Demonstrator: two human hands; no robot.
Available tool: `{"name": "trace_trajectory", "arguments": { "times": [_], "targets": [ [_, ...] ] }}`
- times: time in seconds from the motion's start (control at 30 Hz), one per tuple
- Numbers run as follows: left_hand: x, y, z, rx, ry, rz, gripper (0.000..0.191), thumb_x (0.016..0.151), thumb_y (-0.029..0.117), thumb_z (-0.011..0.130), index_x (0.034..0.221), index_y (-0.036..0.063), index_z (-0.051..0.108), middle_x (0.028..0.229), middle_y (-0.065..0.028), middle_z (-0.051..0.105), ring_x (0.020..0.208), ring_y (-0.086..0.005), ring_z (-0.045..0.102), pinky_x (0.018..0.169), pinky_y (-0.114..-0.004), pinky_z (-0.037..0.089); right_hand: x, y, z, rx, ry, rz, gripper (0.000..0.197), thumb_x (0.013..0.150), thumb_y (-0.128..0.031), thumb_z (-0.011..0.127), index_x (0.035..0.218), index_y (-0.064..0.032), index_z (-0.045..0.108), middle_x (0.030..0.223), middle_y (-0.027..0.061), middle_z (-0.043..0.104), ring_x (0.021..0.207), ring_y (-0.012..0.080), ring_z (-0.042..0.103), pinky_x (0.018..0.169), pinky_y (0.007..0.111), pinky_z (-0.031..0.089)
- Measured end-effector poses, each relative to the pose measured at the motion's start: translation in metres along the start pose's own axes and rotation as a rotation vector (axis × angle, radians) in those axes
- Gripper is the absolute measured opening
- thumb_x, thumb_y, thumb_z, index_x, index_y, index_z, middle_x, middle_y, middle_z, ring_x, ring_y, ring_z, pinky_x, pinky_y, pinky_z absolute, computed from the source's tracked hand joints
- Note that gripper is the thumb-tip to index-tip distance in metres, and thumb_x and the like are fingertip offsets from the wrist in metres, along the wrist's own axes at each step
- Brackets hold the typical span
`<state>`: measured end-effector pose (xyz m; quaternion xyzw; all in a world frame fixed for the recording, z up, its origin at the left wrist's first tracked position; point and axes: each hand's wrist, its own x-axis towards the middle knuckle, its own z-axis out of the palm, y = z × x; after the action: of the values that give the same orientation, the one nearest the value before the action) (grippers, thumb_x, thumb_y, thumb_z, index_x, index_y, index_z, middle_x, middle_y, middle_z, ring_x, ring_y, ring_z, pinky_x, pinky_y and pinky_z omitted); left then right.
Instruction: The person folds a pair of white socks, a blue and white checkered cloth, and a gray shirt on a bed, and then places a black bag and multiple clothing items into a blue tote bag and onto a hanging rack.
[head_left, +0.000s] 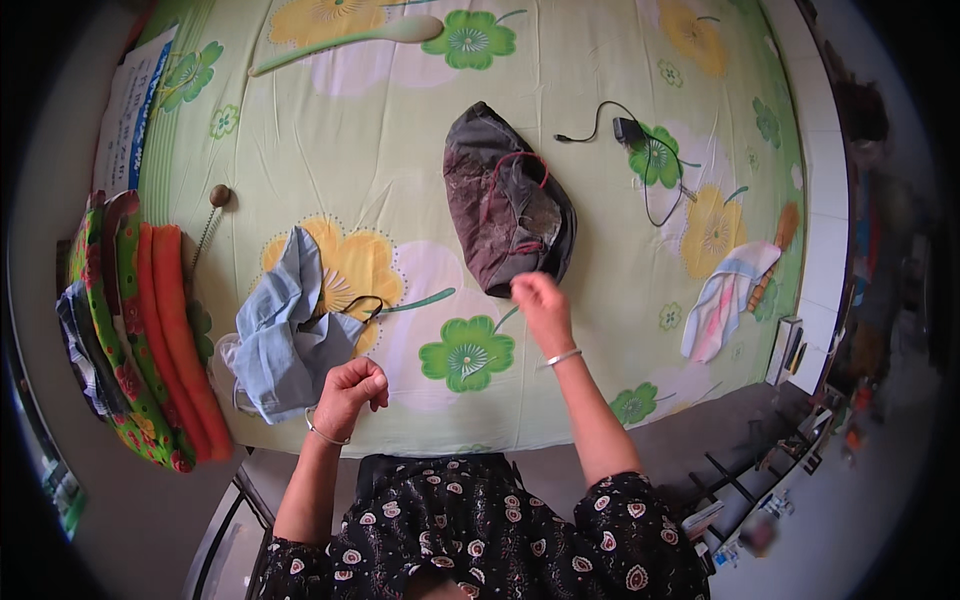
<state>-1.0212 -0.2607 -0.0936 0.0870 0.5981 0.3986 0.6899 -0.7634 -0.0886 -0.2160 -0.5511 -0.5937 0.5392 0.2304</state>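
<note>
A worn dark grey and maroon cloth bag or cap (499, 202) with red cord lies at the middle of the flowered bedsheet (360, 165). My right hand (541, 309) is at its lower end, fingers curled; whether they touch or pinch the cloth cannot be told. My left hand (351, 394) is loosely curled above the sheet's near edge, with nothing seen in it. Just left of that hand lies a crumpled light blue cloth (281, 337) with a black loop. A black charger (628, 130) with its cable rests to the right of the dark item.
Folded red and flowered fabrics (169, 337) are stacked at the left edge. Near them is a round-headed massager (220, 196) with a coiled shaft. A long pale green spoon-shaped tool (409, 30) lies at the far side. A striped cloth (727, 296) partly covers a wooden-handled brush (785, 229) at right.
</note>
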Motion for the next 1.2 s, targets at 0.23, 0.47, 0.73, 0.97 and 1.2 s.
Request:
{"name": "trace_trajectory", "arguments": {
  "times": [0.23,0.47,0.73,0.97,1.2],
  "targets": [
    [0.005,0.003,0.021,0.049,-0.058,0.035,0.012,0.083,0.011,0.061,0.077,0.0019,0.056,0.063,-0.0039,0.056,0.056,-0.0101,0.051,0.052,-0.023,0.041,0.092,-0.015,0.018,-0.556,0.268,0.049,0.038,0.068,-0.028,0.068,0.092,-0.0003,0.055,0.078,0.019,0.062,0.072,0.0379,0.059,0.068,0.046,0.047],
    [0.025,0.021,0.006,-0.019,0.236,0.168,0.007,0.083,0.008,0.059,0.087,0.0025,0.057,0.066,-0.0009,0.056,0.055,-0.0093,0.053,0.049,-0.021,0.04,0.062,-0.082,0.091,-0.508,-0.141,-0.328,0.025,0.067,-0.022,0.067,0.08,-0.0032,0.056,0.079,0.0195,0.06,0.072,0.037,0.058,0.066,0.043,0.049],
    [0.087,0.006,-0.002,0.132,0.389,0.295,0.015,0.081,0.003,0.058,0.096,0.0031,0.057,0.06,0.0019,0.051,0.05,-0.0062,0.048,0.046,-0.02,0.037,0.009,-0.068,0.068,-0.374,-0.031,-0.608,0.032,0.068,-0.002,0.06,0.1,-0.0038,0.056,0.101,0.0085,0.056,0.089,0.0284,0.054,0.079,0.038,0.045],
    [0.138,-0.015,0.018,1.006,0.319,0.516,0.059,0.069,-0.001,0.064,0.124,0.0105,0.047,0.056,-0.0081,0.054,0.05,-0.017,0.054,0.05,-0.032,0.044,0.009,-0.03,-0.002,-0.876,-0.105,-0.503,0.031,0.063,-0.013,0.07,0.091,-0.0092,0.059,0.092,0.0073,0.058,0.087,0.0236,0.052,0.077,0.037,0.036],
    [0.171,-0.021,0.01,0.6,0.347,0.401,0.036,0.073,-0.003,0.062,0.107,0.0058,0.053,0.054,-0.0008,0.051,0.045,-0.0072,0.049,0.041,-0.023,0.04,0.007,-0.031,-0.008,-0.855,-0.215,-0.556,0.022,0.062,-0.009,0.071,0.078,-0.0123,0.057,0.076,0.0024,0.054,0.078,0.0212,0.053,0.072,0.036,0.035]
  ]
}}
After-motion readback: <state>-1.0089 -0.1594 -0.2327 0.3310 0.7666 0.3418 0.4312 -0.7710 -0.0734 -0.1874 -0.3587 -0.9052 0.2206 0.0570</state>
